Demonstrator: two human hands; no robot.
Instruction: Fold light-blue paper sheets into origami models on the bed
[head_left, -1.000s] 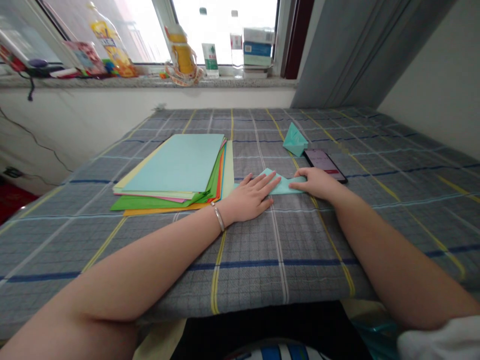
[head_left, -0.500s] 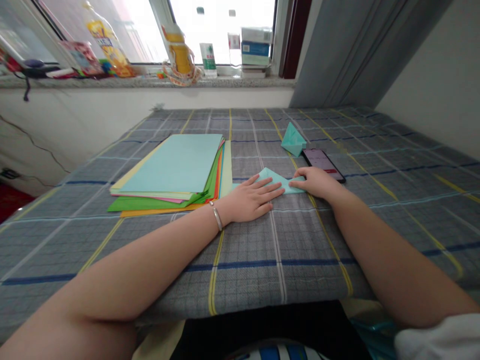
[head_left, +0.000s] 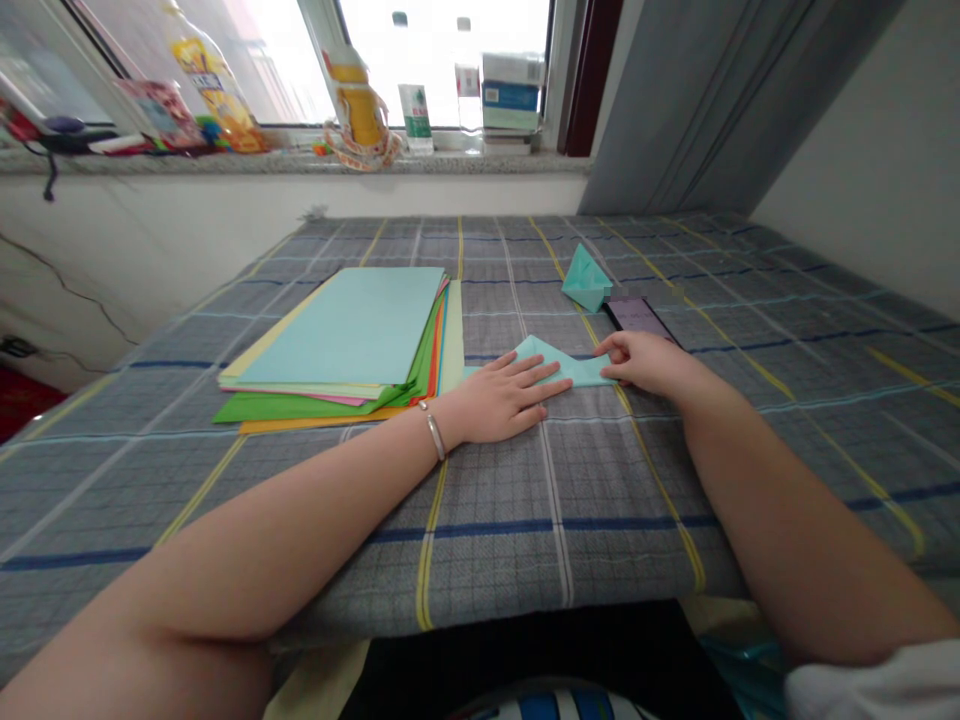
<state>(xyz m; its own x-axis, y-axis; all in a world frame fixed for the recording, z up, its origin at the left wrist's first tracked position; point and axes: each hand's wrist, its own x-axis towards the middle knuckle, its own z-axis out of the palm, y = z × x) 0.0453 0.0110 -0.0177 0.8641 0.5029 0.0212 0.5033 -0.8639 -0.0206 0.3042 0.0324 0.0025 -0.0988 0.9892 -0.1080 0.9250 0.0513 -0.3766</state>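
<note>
A folded sheet of light-blue paper lies flat on the checked cloth, with a raised peak along its far side. My left hand rests flat across its left part, fingers spread and pressing down; a bracelet circles that wrist. At the paper's right end, my right hand has its thumb and fingers closed on the tip. The hands hide much of the near and left parts of the paper. Beyond the right hand stands a folded turquoise paper piece, beside a phone partly covered by that hand.
To the left lies a stack of coloured paper, light blue on top, its right edge near my left wrist. The plaid tablecloth covers the surface. Bottles, a cup and boxes line the windowsill at the back.
My right hand has shifted slightly to the right along the paper's tip and now covers more of the phone. My left hand stays almost in place on the paper.
</note>
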